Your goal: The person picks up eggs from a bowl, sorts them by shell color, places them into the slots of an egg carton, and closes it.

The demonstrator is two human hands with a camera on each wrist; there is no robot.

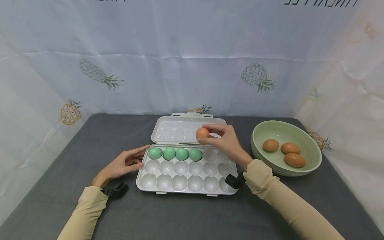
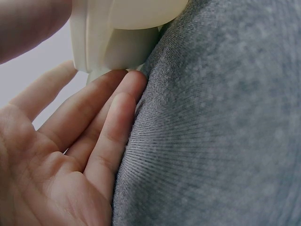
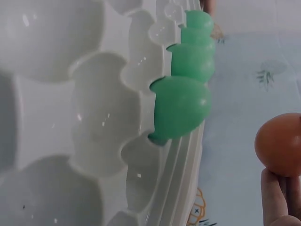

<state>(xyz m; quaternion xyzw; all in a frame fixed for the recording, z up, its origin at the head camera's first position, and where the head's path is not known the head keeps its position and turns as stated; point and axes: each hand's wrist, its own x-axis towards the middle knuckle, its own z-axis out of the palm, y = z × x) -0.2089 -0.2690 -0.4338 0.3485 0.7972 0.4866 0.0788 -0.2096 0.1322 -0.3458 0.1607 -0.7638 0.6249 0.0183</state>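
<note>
Slanting in from the near side, two tan sleeves lie over a dark grey tabletop, with a black band at each wrist. From where I stand, the hands are well apart, one to either side of a white egg tray. The left hand rests loosely at the tray's left edge, its fingers relaxed and their tips touching the outer side. Between the hands, the tray shows three rows of round cups, the two nearer rows in front of both sets of fingers. In the far row, four green eggs sit side by side, the first just beside the left hand's fingertips and the last just short of the right hand. The right hand pinches a brown egg between thumb and fingers, holding it in the air just beyond that last green egg. Off to the right of this hand stands a pale green bowl with three brown eggs lying in it. Behind the held egg, the tray's lid is folded back, and past that hangs a pale cloth printed with pineapples.
</note>
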